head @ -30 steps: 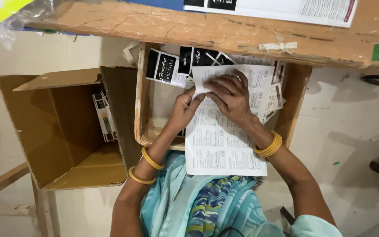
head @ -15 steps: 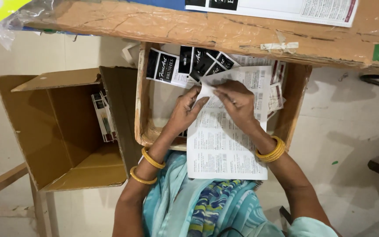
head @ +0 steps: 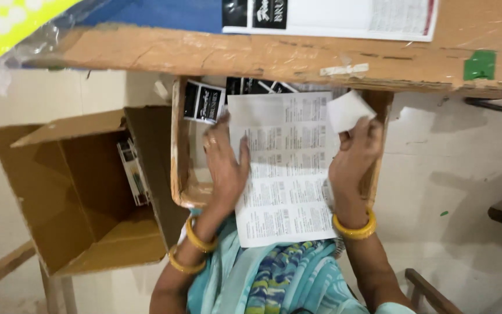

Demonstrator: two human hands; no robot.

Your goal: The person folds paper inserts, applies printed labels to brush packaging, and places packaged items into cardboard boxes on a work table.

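Head view is showing an open cardboard box [head: 82, 192] standing at left. The left hand [head: 225, 166] is lying flat, fingers spread, pinning the label sheet [head: 286, 168] over the wooden tray [head: 178, 145]. The right hand [head: 355, 154] is pinching a peeled white label [head: 350, 110] above the sheet's corner.

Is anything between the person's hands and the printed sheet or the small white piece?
Nothing visible. The left hand lies flat on the printed sheet's left edge. The right hand pinches the small white piece directly, raised off the sheet's upper right corner.
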